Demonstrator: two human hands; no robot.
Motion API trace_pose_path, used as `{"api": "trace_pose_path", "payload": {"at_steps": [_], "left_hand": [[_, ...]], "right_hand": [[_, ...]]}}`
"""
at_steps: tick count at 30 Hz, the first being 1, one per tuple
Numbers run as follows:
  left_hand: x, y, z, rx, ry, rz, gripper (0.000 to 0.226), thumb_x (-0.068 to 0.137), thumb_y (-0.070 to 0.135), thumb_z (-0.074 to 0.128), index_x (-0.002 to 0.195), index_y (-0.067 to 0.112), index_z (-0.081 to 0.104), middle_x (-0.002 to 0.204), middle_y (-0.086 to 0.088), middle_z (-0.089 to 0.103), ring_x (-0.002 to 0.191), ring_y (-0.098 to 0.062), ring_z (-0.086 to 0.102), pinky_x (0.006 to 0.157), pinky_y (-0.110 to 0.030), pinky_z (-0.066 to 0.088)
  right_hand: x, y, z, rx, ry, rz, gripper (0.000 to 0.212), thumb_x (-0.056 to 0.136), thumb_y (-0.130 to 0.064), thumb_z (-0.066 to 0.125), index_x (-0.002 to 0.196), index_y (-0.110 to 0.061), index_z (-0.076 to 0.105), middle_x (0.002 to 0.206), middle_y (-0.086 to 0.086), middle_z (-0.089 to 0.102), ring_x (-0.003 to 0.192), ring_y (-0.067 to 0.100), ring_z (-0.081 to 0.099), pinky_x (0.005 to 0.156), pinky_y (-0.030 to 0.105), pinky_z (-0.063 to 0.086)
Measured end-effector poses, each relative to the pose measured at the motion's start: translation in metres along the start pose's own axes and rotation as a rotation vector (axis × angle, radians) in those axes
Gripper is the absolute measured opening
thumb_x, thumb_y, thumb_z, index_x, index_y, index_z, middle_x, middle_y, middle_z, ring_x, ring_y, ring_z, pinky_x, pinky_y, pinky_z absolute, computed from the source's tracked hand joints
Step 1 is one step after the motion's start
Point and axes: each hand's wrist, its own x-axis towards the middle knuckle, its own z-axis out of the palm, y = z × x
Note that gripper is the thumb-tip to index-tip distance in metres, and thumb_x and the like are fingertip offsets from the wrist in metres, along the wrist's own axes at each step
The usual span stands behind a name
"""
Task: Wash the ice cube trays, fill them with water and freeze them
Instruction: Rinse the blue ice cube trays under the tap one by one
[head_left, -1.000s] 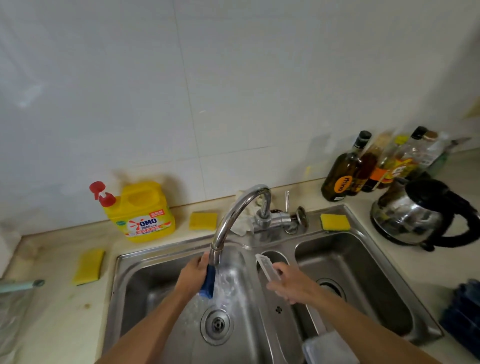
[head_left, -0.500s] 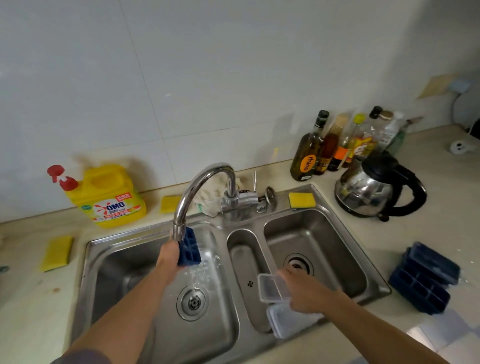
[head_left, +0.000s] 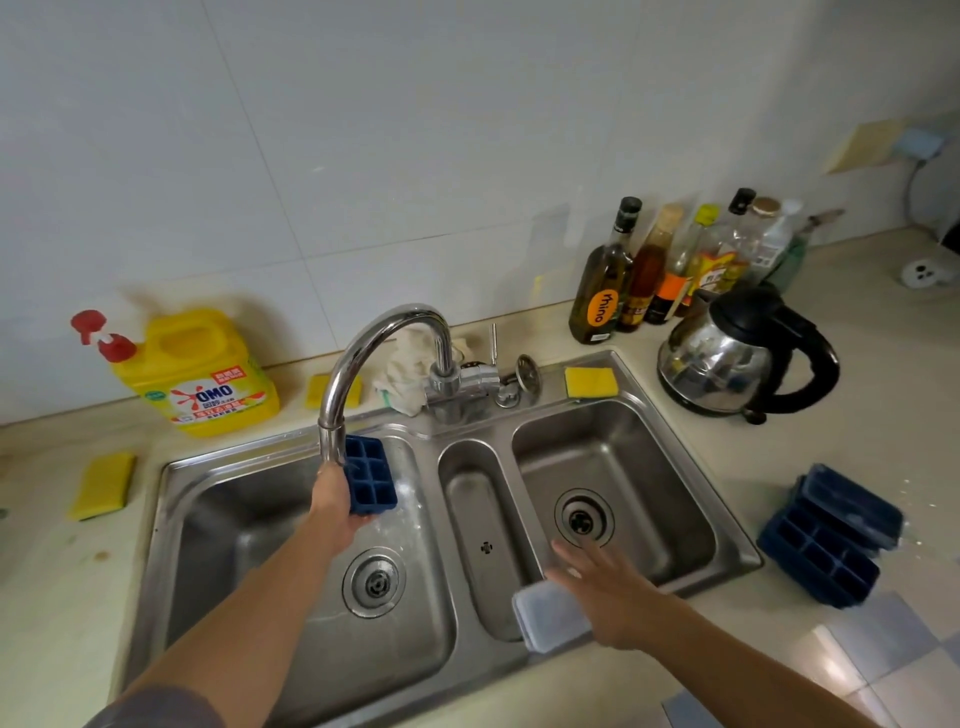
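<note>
Your right hand (head_left: 602, 587) has just let go of the clear lid (head_left: 548, 623), now lying on the rim of the sink (head_left: 156, 545); its grip is slack, fingers spread, free for the stacked trays (head_left: 826, 540) on the counter (head_left: 779, 457). Your left hand (head_left: 332, 501) still grips the blue tray (head_left: 370, 480) under the tap (head_left: 358, 353)
</note>
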Motion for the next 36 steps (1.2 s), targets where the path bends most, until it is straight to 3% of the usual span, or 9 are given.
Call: {"api": "trace_pose_path", "payload": {"at_steps": [5,9,13,18,22,25,28,31,36], "left_hand": [[-0.009,-0.002,-0.002,-0.027,-0.032,0.012,0.037,0.106,0.046,0.040,0.126,0.019,0.056,0.114,-0.015,0.069,0.096,-0.035,0.069,0.065,-0.045,0.059],[-0.015,-0.003,-0.007,-0.018,-0.079,0.043,0.028,0.102,0.047,0.053,0.115,0.022,0.059,0.113,-0.015,0.069,0.099,-0.036,0.070,0.066,-0.046,0.061],[-0.022,0.000,-0.012,-0.098,-0.124,0.009,0.031,0.096,0.037,0.067,0.120,0.019,0.061,0.114,-0.016,0.069,0.104,-0.038,0.069,0.075,-0.052,0.062],[-0.027,0.003,-0.018,-0.198,-0.149,-0.017,0.026,0.097,0.028,0.064,0.119,0.014,0.062,0.106,-0.014,0.072,0.094,-0.033,0.069,0.071,-0.044,0.059],[-0.023,0.009,-0.023,-0.228,-0.200,-0.039,0.031,0.097,0.033,0.062,0.119,0.011,0.063,0.103,-0.014,0.072,0.091,-0.032,0.069,0.070,-0.040,0.056],[-0.019,0.012,-0.028,-0.273,-0.216,-0.041,0.035,0.101,0.040,0.053,0.114,0.010,0.067,0.094,-0.013,0.076,0.085,-0.030,0.072,0.070,-0.038,0.056],[-0.014,0.016,-0.036,-0.308,-0.263,-0.055,0.044,0.103,0.038,0.041,0.118,0.006,0.067,0.099,-0.017,0.075,0.091,-0.035,0.070,0.072,-0.041,0.057],[-0.008,0.020,-0.045,-0.236,-0.257,-0.071,0.041,0.102,0.026,0.036,0.123,0.005,0.064,0.109,-0.019,0.075,0.101,-0.034,0.068,0.081,-0.042,0.054],[0.003,0.027,-0.050,0.020,-0.200,-0.036,0.030,0.096,0.003,0.042,0.120,0.005,0.060,0.108,-0.022,0.071,0.100,-0.034,0.069,0.079,-0.043,0.058]], "right_hand": [[0.008,-0.003,-0.023,0.120,0.051,0.002,0.093,0.085,-0.008,0.068,0.158,-0.029,0.014,0.171,0.002,0.001,0.156,0.034,0.006,0.125,0.057,0.014],[0.024,-0.018,-0.049,0.214,0.151,0.002,0.089,0.094,-0.031,0.065,0.162,-0.025,0.009,0.172,0.005,0.000,0.157,0.030,0.009,0.126,0.049,0.015],[0.045,-0.051,-0.086,0.337,0.232,0.028,0.080,0.098,-0.037,0.062,0.162,-0.022,0.016,0.171,0.005,0.004,0.155,0.029,0.018,0.122,0.049,0.029],[0.076,-0.104,-0.122,0.584,0.305,-0.026,0.064,0.099,-0.041,0.058,0.154,-0.018,0.035,0.159,0.007,0.036,0.142,0.023,0.040,0.114,0.037,0.037],[0.100,-0.140,-0.138,0.941,0.196,-0.008,0.065,0.095,-0.053,0.060,0.150,-0.022,0.042,0.140,0.001,0.060,0.120,0.014,0.062,0.101,0.037,0.052],[0.112,-0.158,-0.142,1.198,0.113,0.022,0.040,0.097,-0.047,0.061,0.128,-0.022,0.056,0.110,0.000,0.072,0.086,0.013,0.075,0.083,0.037,0.063],[0.123,-0.167,-0.146,1.378,0.156,0.080,0.020,0.100,-0.026,0.061,0.116,-0.014,0.062,0.096,0.009,0.077,0.075,0.020,0.076,0.078,0.038,0.065],[0.129,-0.168,-0.154,1.385,0.240,0.133,0.015,0.100,-0.017,0.058,0.110,-0.010,0.067,0.088,0.012,0.077,0.069,0.020,0.074,0.074,0.037,0.064],[0.127,-0.155,-0.171,1.258,0.282,0.091,0.020,0.099,-0.022,0.060,0.100,-0.006,0.071,0.083,0.018,0.076,0.066,0.019,0.070,0.069,0.035,0.061]]}}
